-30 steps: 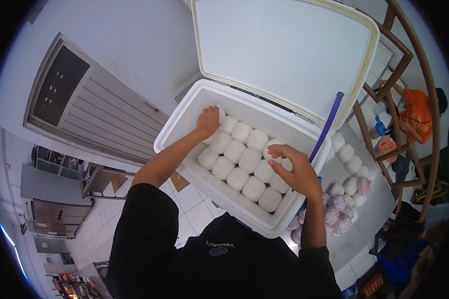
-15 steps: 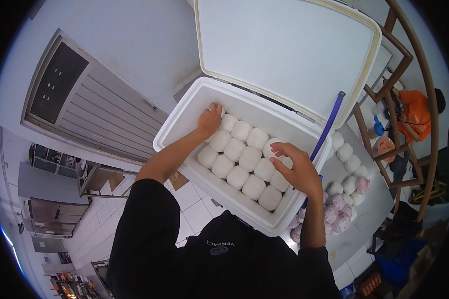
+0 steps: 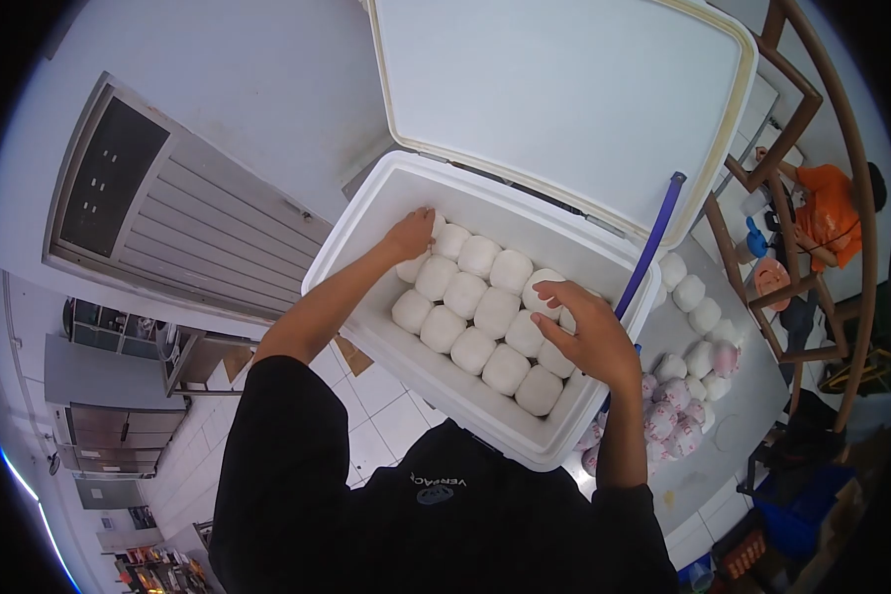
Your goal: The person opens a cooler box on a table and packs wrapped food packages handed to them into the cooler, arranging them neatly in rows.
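A white cooler box [image 3: 342, 238] stands with its lid raised, holding rows of white rounded balls [image 3: 463, 295]. My left hand [image 3: 411, 235] reaches into its far left corner, with bent fingers around a white ball [image 3: 439, 226] that is partly hidden. Above the right-hand rows hovers my right hand [image 3: 592, 332], thumb and fingers apart and nothing in its grasp. It covers some balls below it. I cannot tell exactly what kind of thing the balls are.
The raised lid [image 3: 564, 89] rises behind the box, with a purple strap [image 3: 653, 243] at its right. A metal table [image 3: 728, 421] bears more white balls [image 3: 688, 292] and several in pink-printed wrap [image 3: 675, 436]. Beyond a brown railing [image 3: 812, 104] is a person in orange [image 3: 830, 208].
My left hand has shifted slightly left and down at the corner, showing more of the ball beside it. My right hand has kept nearly the same place and pose. The view has turned a little.
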The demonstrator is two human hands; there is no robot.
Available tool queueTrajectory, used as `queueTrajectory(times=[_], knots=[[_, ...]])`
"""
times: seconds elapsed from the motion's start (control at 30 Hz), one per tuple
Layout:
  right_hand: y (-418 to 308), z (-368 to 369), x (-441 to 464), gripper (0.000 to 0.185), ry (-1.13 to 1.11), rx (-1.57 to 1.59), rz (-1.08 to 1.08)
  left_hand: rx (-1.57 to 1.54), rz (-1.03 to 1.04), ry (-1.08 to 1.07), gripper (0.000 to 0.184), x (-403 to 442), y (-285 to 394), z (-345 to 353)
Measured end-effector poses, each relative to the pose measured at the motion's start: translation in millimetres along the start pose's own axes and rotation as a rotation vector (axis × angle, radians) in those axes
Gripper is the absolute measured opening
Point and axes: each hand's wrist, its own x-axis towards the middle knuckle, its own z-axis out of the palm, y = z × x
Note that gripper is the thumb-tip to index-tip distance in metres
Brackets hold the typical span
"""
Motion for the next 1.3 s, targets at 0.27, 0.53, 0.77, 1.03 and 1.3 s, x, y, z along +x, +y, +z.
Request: queueTrajectory(times=[0.27, 0.53, 0.77, 1.03, 1.3], knots=[[9, -34, -20, 0.024, 0.213, 0.185, -0.141, -0.008, -0.062, -0.061, 0.049, -15, 4, -25], [190, -130, -74, 0.017, 1.202, 0.308, 0.283, 0.132, -0.013, -0.125, 0.053, -4, 6, -34], [305, -35, -52, 0.058, 0.588, -0.003, 0.39, 0.024, -0.105, -0.016, 0.028, 9, 16, -23], [357, -9, -3, 0.083, 0.511, -0.253, 0.282, -0.412, -0.104, -0.073, 0.041, -3, -5, -56], [18, -85, -52, 0.073, 0.608, 0.415, -0.052, -1.309, 0.031, -0.128, 0.054, -48, 200, -263]])
